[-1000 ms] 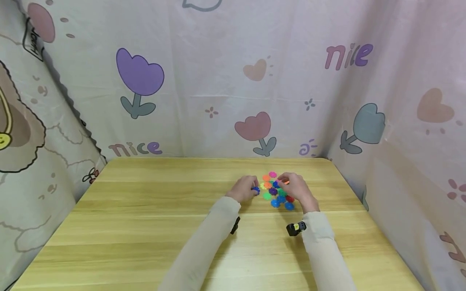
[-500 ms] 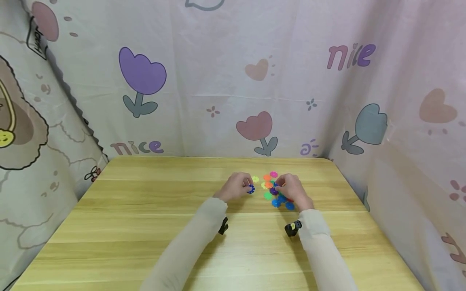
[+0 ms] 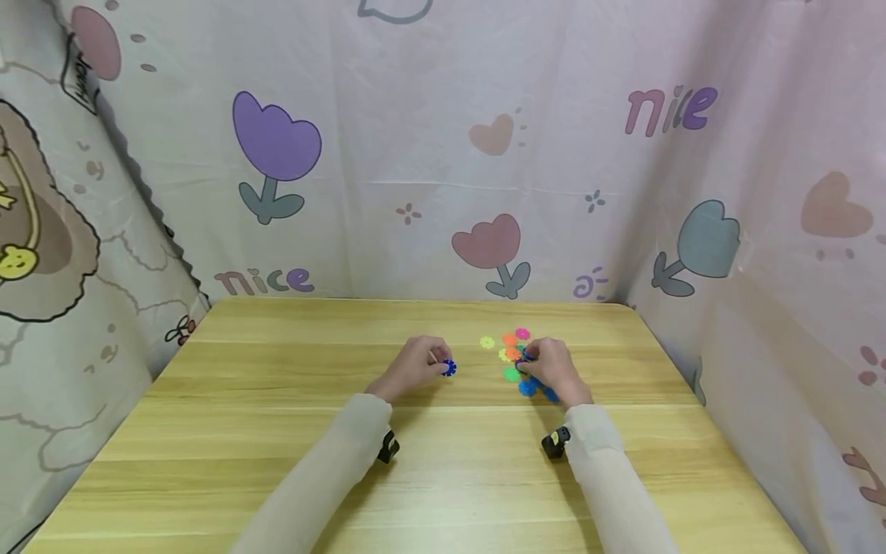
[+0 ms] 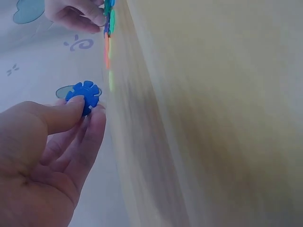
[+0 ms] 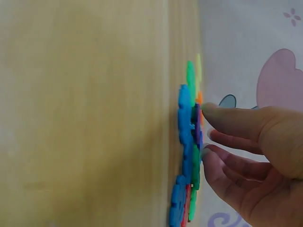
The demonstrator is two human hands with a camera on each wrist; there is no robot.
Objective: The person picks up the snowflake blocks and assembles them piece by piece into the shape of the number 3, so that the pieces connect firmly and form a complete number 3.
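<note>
1. While its thumb and fingertips press together in a pinch, the left hand holds a blue disc, flower-shaped, just above the wooden table.
2. The right hand is partly open, thumb and fingertips bent down at a pile of colourful discs; whether it grips one is unclear.
3. The pile lies toward the table's far right corner, with a yellow disc just left of it.
</note>
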